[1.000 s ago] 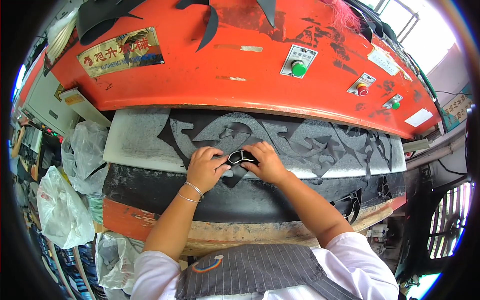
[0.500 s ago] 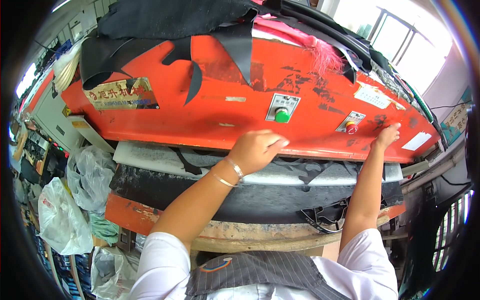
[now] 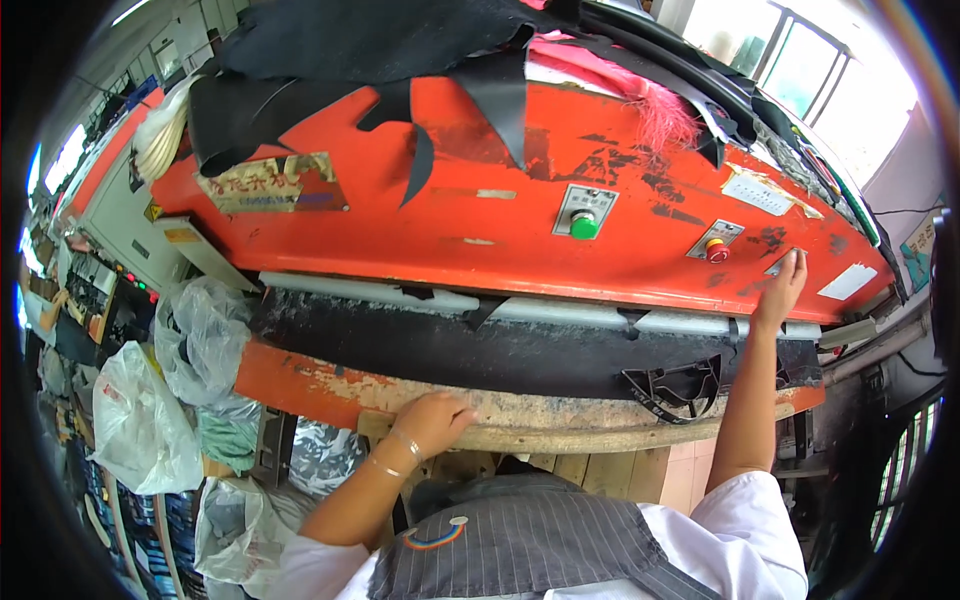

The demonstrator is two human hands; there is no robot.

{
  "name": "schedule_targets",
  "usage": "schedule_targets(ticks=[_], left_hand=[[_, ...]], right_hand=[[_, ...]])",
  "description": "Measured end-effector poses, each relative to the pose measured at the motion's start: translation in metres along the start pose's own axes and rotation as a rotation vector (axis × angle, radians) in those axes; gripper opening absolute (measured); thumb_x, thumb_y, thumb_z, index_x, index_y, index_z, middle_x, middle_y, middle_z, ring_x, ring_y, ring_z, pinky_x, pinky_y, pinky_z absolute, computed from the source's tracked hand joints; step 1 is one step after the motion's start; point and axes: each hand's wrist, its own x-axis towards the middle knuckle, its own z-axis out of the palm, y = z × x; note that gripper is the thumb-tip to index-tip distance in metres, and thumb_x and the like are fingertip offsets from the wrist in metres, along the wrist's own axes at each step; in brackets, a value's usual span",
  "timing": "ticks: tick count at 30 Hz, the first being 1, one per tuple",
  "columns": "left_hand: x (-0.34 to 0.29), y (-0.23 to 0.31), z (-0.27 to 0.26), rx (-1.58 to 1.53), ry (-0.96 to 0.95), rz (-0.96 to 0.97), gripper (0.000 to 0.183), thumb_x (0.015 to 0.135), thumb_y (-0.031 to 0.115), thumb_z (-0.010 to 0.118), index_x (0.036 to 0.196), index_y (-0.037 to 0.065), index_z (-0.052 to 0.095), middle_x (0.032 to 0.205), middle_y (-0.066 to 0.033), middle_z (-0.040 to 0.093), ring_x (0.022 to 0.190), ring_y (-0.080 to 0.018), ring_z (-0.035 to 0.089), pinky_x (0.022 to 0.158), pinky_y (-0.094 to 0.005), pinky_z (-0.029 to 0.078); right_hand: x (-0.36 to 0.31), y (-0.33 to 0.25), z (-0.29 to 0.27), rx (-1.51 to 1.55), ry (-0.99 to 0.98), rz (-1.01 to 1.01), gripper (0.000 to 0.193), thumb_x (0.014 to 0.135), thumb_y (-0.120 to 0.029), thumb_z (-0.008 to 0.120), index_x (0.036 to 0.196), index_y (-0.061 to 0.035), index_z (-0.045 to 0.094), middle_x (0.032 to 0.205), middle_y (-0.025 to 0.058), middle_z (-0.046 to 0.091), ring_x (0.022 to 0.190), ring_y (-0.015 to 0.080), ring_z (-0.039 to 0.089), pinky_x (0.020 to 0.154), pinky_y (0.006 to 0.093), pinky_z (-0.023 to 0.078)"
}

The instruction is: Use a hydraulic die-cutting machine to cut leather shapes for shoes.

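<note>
My right hand (image 3: 782, 290) reaches up to the red machine panel (image 3: 420, 235). Its fingers are stretched up against a small plate, and what lies under the fingertips is hidden. Left of it are a red knob (image 3: 717, 251) and a green push button (image 3: 583, 226). My left hand (image 3: 437, 422) is loosely closed over the worn wooden front ledge (image 3: 560, 435), with no object visible in it. A black metal cutting die (image 3: 675, 390) lies on the black bed (image 3: 480, 345), near my right forearm.
Black sheet material (image 3: 370, 45) and a pink fringed cloth (image 3: 665, 115) drape over the machine's top. A white pad (image 3: 560, 312) shows under the panel with black scraps on it. Plastic bags (image 3: 145, 420) stand at the left. A window (image 3: 800, 60) is at the upper right.
My left hand has moved down and left, from before the panel to the front ledge. My right hand stays at the panel, its fingers now straighter. Less of the white pad shows.
</note>
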Motion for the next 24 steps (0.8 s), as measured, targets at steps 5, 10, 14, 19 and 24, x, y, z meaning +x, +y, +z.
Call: schedule_targets(ticks=[5, 10, 14, 19, 24], left_hand=[[-0.032, 0.014, 0.017, 0.160, 0.341, -0.051, 0.022, 0.086, 0.029, 0.060, 0.079, 0.011, 0.070, 0.082, -0.0051, 0.063, 0.088, -0.0259, 0.059, 0.082, -0.0402, 0.045], [-0.026, 0.010, 0.023, 0.121, 0.379, -0.091, 0.022, 0.084, 0.028, 0.061, 0.072, 0.010, 0.066, 0.078, -0.0055, 0.061, 0.085, -0.0251, 0.059, 0.082, -0.0405, 0.043], [-0.004, 0.009, 0.021, 0.123, 0.246, -0.108, 0.025, 0.085, 0.031, 0.062, 0.073, 0.011, 0.071, 0.076, -0.0069, 0.062, 0.081, -0.0261, 0.060, 0.079, -0.0400, 0.045], [0.005, 0.008, -0.017, -0.075, -0.440, -0.241, 0.034, 0.088, 0.039, 0.058, 0.075, 0.012, 0.073, 0.080, -0.0103, 0.065, 0.083, -0.0314, 0.064, 0.079, -0.0428, 0.050], [0.046, -0.031, -0.006, 0.125, 0.248, 0.058, 0.046, 0.086, 0.031, 0.064, 0.124, 0.006, 0.058, 0.129, -0.0133, 0.056, 0.121, -0.0317, 0.050, 0.102, -0.0427, 0.039]], right_hand=[[-0.160, -0.075, 0.098, 0.010, -0.313, -0.322, 0.028, 0.092, -0.016, 0.061, 0.116, -0.0012, 0.059, 0.115, 0.0113, 0.057, 0.110, 0.0232, 0.052, 0.097, 0.0358, 0.040], [-0.253, -0.120, 0.154, 0.086, -0.974, -0.426, 0.036, 0.083, -0.020, 0.071, 0.112, -0.0007, 0.061, 0.107, 0.0164, 0.060, 0.106, 0.0329, 0.055, 0.092, 0.0407, 0.042], [-0.234, -0.065, 0.187, -0.038, -1.183, -0.359, 0.048, 0.080, -0.027, 0.075, 0.117, 0.0005, 0.060, 0.111, 0.0177, 0.061, 0.108, 0.0348, 0.054, 0.092, 0.0420, 0.044], [-0.258, -0.040, 0.177, -0.321, -1.390, -0.283, 0.067, 0.074, -0.036, 0.079, 0.125, 0.0004, 0.055, 0.120, 0.0210, 0.055, 0.114, 0.0378, 0.050, 0.097, 0.0424, 0.043], [-0.297, -0.053, 0.168, -0.139, -1.496, -0.426, 0.053, 0.069, -0.022, 0.082, 0.113, -0.0012, 0.061, 0.107, 0.0149, 0.058, 0.099, 0.0350, 0.052, 0.088, 0.0411, 0.045]])
